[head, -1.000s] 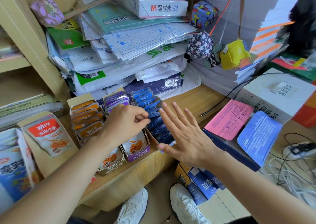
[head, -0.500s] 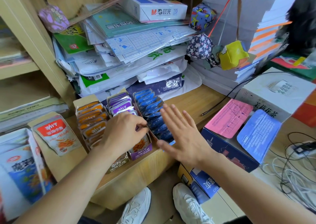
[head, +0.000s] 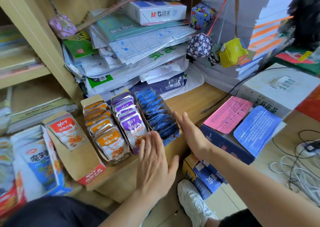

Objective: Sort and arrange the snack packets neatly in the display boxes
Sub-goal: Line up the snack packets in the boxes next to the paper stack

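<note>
The left hand [head: 154, 161] has released the purple packets [head: 129, 122]. It and the right hand [head: 192, 133] hold straight, empty fingers against the blue packets [head: 154, 110], likely squaring their display box [head: 168, 107] on the tabletop [head: 194, 102].

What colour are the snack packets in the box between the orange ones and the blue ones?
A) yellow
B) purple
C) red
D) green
B: the purple packets stand in the middle box, with the orange packets in the box on one side and the blue packets on the other.
</note>
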Motion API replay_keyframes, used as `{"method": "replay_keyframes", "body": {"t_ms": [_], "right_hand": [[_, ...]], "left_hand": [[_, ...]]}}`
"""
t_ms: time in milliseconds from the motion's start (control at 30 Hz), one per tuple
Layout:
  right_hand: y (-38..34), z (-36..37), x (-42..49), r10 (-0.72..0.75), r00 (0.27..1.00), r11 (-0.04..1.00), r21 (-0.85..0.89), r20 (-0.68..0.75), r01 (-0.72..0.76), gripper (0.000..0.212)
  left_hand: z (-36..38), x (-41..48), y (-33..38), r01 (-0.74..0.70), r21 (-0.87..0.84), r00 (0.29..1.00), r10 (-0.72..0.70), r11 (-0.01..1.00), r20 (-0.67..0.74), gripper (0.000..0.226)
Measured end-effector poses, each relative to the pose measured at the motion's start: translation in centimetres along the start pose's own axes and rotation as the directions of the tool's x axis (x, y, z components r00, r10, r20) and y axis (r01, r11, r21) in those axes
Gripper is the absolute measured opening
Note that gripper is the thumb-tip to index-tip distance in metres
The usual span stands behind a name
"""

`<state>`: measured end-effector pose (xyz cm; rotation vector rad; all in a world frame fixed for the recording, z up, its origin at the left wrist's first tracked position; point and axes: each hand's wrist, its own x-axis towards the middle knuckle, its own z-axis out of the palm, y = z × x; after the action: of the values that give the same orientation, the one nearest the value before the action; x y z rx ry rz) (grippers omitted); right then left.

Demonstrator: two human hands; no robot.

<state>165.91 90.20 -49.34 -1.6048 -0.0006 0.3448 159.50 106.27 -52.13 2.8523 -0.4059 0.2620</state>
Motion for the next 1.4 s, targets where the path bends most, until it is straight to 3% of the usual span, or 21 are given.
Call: {"method": "replay_keyframes", "body": {"t_ms": [300,433,567,633,700,767,833,967,1067,1300,1400], "right_hand": [[-0.8,0.2,0.0,-0.035,0.996,0.995,-0.095,0.079,0.042,0.065],[-1.0,-0.6,0.2,-0.071,0.997,0.997,-0.012,0.012,0.071,0.068],[-0.7,-1.1,-0.1,-0.198,0.98,0.966,-0.172,-0.026,0.191,0.057],[-0.2,-1.0,-0.1,-0.275,0.961,0.869,-0.42,0.029,0.261,0.061],[0.2,-0.8,0.2,-0.329,0.942,0.708,-0.641,0.072,0.296,0.065],[-0.1,-0.6,0.6,-0.41,0.909,0.562,-0.763,0.079,0.319,0.069],[-0.9,-0.6,1.1,-0.453,0.887,0.506,-0.792,0.094,0.342,0.074],[-2.2,0.2,3.2,-0.379,0.922,0.663,-0.673,0.078,0.329,0.077],[-2.5,0.9,4.6,-0.313,0.945,0.768,-0.56,0.095,0.311,0.071],[-2.7,-0.1,5.1,-0.324,0.939,0.757,-0.563,0.12,0.333,0.057],[-3.1,-0.8,5.1,-0.365,0.928,0.788,-0.505,0.078,0.352,0.056]], "left_hand": [[0.6,1.4,1.0,0.079,-0.022,0.997,-0.079,0.997,-0.015,0.097],[0.0,0.7,0.5,0.047,-0.179,0.997,-0.057,0.983,-0.056,0.09],[0.3,0.9,0.0,-0.021,-0.272,0.994,-0.009,0.962,-0.11,0.083],[0.2,1.7,-0.6,-0.011,-0.291,0.984,-0.041,0.957,-0.173,0.069],[0.0,2.5,-1.1,-0.014,-0.313,0.968,-0.066,0.95,-0.244,0.056],[-0.6,3.0,-1.7,-0.045,-0.323,0.946,-0.064,0.945,-0.318,0.047],[-1.4,3.5,-2.4,-0.066,-0.293,0.925,-0.051,0.954,-0.376,0.044],[-2.4,5.7,-3.5,0.077,-0.154,0.958,-0.116,0.985,-0.261,0.076],[-1.9,6.8,-3.3,0.067,-0.129,0.991,-0.081,0.989,-0.107,0.08],[-1.7,6.7,-4.0,-0.009,-0.203,0.994,-0.013,0.979,-0.107,0.079],[-2.2,6.6,-4.8,0.019,-0.236,0.987,-0.056,0.972,-0.151,0.082]]}}
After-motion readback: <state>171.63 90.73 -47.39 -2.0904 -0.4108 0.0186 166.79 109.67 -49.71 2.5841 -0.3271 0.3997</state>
